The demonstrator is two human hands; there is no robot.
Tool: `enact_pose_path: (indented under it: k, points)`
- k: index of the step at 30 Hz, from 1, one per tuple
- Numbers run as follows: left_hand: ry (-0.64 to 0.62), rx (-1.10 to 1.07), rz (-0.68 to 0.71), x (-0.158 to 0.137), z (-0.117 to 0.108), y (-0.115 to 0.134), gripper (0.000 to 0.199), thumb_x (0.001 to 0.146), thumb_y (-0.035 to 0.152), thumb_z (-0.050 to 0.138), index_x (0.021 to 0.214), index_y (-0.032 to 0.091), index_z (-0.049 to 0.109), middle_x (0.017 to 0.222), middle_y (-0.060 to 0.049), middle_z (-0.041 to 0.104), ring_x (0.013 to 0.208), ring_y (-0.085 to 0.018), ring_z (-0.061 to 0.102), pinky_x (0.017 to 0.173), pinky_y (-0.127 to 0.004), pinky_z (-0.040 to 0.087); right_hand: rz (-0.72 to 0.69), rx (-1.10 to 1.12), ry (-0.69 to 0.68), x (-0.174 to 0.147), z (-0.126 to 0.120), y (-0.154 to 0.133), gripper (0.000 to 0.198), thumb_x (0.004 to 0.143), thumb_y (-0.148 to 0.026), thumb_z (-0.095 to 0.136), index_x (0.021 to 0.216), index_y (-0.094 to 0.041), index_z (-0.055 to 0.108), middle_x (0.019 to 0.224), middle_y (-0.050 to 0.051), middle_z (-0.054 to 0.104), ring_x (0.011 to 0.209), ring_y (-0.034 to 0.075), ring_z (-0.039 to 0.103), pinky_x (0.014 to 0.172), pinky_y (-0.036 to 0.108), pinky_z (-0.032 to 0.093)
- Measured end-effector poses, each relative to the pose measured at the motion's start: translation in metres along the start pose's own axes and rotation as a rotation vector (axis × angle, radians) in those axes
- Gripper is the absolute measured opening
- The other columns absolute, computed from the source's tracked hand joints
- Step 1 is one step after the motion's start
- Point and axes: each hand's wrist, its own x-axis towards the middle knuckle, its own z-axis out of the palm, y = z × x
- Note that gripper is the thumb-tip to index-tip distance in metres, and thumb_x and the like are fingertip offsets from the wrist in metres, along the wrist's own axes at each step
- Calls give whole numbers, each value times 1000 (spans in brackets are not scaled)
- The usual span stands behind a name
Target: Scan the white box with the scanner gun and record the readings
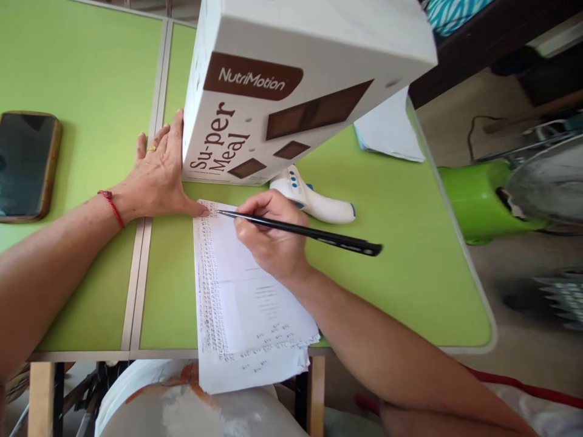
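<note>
My right hand point(276, 233) is closed around a black pen point(314, 233), its tip touching the upper part of a white paper point(241, 285). Rows of small handwriting run along the paper's left side, with more marks near its bottom. My left hand point(161, 173) lies spread on the table, thumb resting at the paper's top edge. Its fingers lie against the lower left side of a tall white box point(255, 127) printed "NutriMotion Su-per Meal". Just beyond my right hand lies a white handheld device with blue buttons point(314, 197), which looks like an infrared thermometer.
A phone in a brown case point(30, 167) lies on the green folding table point(387, 291) at far left. Folded white sheets point(392, 130) are at the right edge. Off the table stand a green object point(483, 203) and a white round seat point(191, 406) below.
</note>
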Motion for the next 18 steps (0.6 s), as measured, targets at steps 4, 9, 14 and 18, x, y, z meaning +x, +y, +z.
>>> enact_pose_path:
  k: [4, 9, 14, 18]
  points:
    - [16, -37, 16, 0, 0, -2, 123, 45, 61, 95, 150, 29, 40, 152, -12, 43, 151, -53, 15, 125, -68, -9, -79, -119, 3, -4, 4, 10, 17, 79, -31, 62, 68, -27, 50, 56, -4, 56, 53, 14, 51, 51, 31, 44]
    - [-1, -37, -21, 1, 0, 2, 128, 40, 65, 95, 149, 28, 40, 153, -14, 41, 150, -56, 15, 123, -70, -10, -131, -168, -29, -5, 2, 10, 18, 83, -31, 59, 68, -27, 48, 60, -3, 58, 57, 15, 52, 55, 32, 46]
    - [22, -53, -5, 1, 1, 1, 132, 37, 63, 96, 149, 27, 39, 152, -15, 42, 150, -56, 15, 122, -69, -10, -122, -206, -36, -3, 3, 10, 21, 82, -34, 57, 67, -27, 45, 57, -3, 55, 56, 15, 51, 56, 32, 44]
    - [6, -46, -7, 2, 0, -1, 132, 38, 65, 95, 150, 26, 39, 153, -16, 40, 149, -57, 15, 121, -70, -10, -129, -176, -39, -3, 3, 10, 19, 81, -32, 56, 66, -27, 45, 56, -4, 55, 54, 13, 49, 54, 31, 42]
